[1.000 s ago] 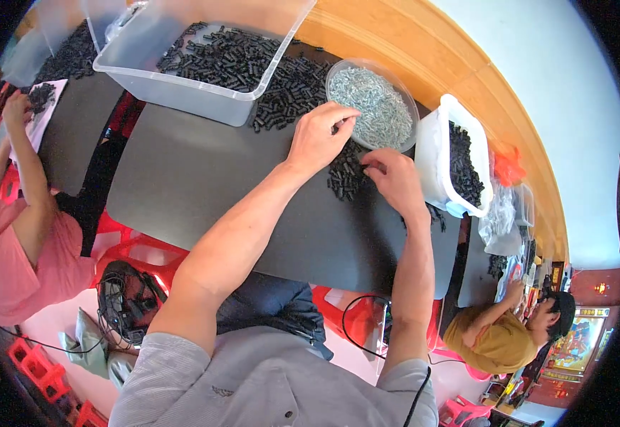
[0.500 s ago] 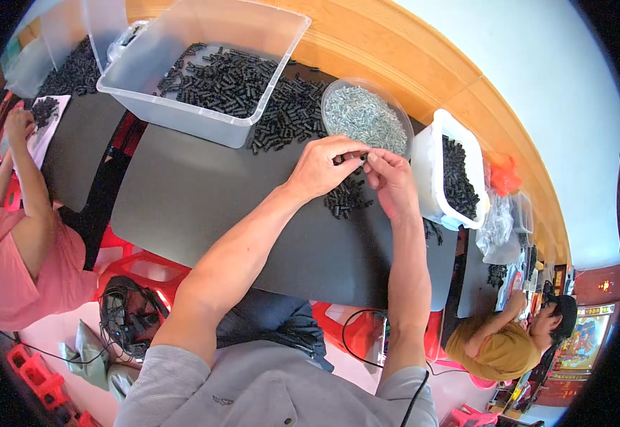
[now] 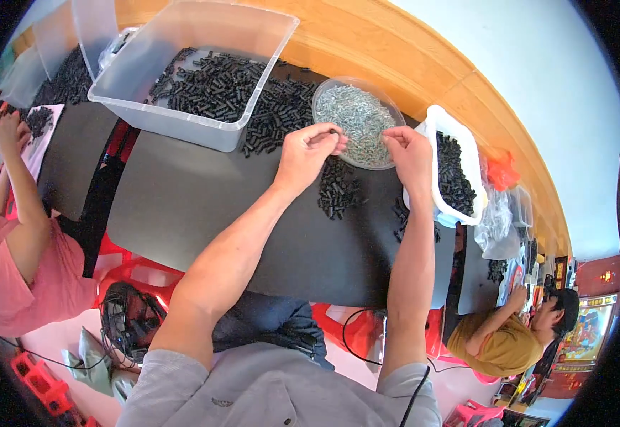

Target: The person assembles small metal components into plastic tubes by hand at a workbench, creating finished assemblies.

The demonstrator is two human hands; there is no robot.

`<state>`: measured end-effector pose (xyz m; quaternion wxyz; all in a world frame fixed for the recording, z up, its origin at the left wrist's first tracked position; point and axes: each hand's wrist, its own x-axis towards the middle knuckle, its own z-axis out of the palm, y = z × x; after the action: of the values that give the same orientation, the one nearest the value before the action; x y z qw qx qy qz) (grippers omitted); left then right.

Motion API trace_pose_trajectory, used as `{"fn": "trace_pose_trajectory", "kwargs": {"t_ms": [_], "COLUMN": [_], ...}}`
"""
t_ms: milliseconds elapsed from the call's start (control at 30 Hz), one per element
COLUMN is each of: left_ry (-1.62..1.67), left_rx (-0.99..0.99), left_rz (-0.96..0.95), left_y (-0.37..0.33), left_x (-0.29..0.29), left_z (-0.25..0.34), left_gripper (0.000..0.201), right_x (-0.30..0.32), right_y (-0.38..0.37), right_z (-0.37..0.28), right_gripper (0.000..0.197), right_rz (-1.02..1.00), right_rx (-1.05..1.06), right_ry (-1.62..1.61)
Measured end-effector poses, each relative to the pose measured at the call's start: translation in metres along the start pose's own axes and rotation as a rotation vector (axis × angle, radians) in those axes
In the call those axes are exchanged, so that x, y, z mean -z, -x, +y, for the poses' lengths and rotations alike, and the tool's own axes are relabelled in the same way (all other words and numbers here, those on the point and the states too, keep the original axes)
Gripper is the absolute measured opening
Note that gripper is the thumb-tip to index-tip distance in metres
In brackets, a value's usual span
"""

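My left hand (image 3: 304, 158) is closed in a pinch, with the dark end of a small black cylindrical piece (image 3: 335, 132) showing between thumb and forefinger. Over the right rim of a round clear tub (image 3: 367, 166) my right hand (image 3: 411, 158) has its thumb and fingers pressed together; what they hold, if anything, is too small to make out. Small silvery metal pieces (image 3: 356, 117) fill that tub. Below it lies a small pile of black cylindrical pieces (image 3: 338, 192) on the dark table (image 3: 196, 192), and a few more sit beside my right wrist.
A large clear bin (image 3: 160, 117) holds many black pieces, with more heaped (image 3: 278, 114) at its right side. To the right stands a white tub (image 3: 431, 178) of black pieces. Two people, one in a pink shirt (image 3: 36, 274) and one in a mustard shirt (image 3: 498, 345), sit at neighbouring tables.
My hands were together before the round tub, fingertips meeting at a small dark piece. They have parted: the left slightly leftward, the right up to the tub's right rim.
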<state>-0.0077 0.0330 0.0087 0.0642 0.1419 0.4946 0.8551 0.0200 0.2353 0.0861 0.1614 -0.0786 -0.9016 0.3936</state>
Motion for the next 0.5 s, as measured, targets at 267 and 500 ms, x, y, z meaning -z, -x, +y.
{"fn": "trace_pose_trajectory", "kwargs": {"t_ms": [267,500], "left_ry": [-0.096,-0.133], "left_rx": [-0.013,-0.012], "left_rz": [0.071,0.047], "left_y": [-0.005,-0.005], "left_x": [0.006,0.001], "left_z": [-0.01,-0.008], "left_gripper": [0.022,0.022], "right_x": [-0.011,-0.03], "right_y": [-0.013,-0.016], "right_z": [0.026,0.034], "right_gripper": [0.016,0.016], "right_rz": [-0.14,-0.067], "right_rx": [0.06,0.081], "right_ry": [0.453,0.394]}}
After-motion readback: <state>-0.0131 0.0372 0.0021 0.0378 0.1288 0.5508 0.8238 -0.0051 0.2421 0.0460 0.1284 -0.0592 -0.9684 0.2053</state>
